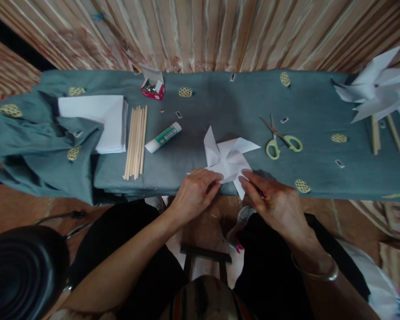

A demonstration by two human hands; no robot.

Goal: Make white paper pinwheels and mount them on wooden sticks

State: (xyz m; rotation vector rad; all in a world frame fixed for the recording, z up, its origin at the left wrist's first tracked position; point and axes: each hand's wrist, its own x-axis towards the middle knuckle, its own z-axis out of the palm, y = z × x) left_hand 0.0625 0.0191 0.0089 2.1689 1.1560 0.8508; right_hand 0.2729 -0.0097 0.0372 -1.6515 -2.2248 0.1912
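A white paper pinwheel point(231, 161) with folded blades lies at the front edge of the cloth-covered table, one blade tip poking past the edge. My left hand point(196, 192) pinches its lower left part between thumb and fingers. On the lower right blade, my right hand point(270, 195) has its thumb and fingers closed. To the right of the pinwheel rest scissors point(280, 138) with light green handles, blades slightly apart. A glue stick point(163, 137) with a green label lies to the left.
Several thin wooden sticks point(136, 142) lie beside a stack of white paper point(111, 129). A small red box point(153, 89) of metal pieces stands open at the back. Finished-looking pinwheels point(376, 84) on sticks lie far right. A black round stool point(26, 271) is at lower left.
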